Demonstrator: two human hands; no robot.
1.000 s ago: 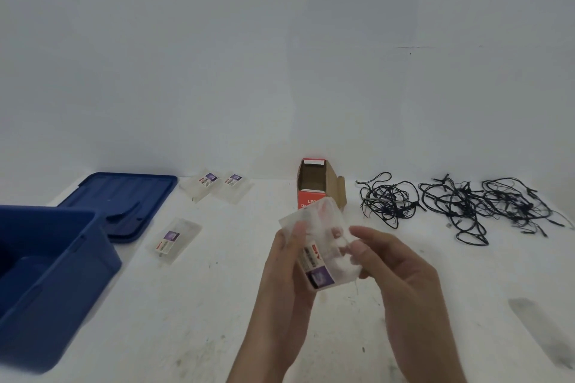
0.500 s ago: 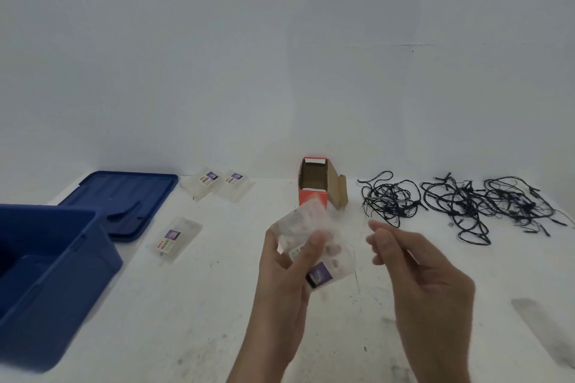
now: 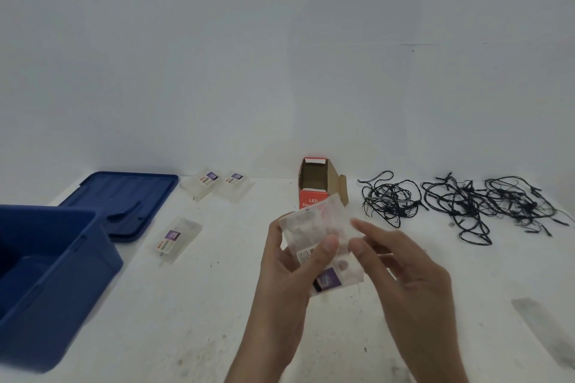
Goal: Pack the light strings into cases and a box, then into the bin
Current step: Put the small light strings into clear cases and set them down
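Centrally, left grip (image 3: 286, 277) and right grip (image 3: 410, 277) pinch the clear case (image 3: 314, 227), overlapping the box (image 3: 314, 183).

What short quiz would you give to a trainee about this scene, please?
1. How many clear cases lie on the table, not counting the held case in the left hand?
2. Where are the light strings? A: in the blue bin. B: on the table, to the right of the cardboard box. C: inside the box.
3. True or false: the cardboard box is open.
Key: 1: three. 2: B. 3: true.
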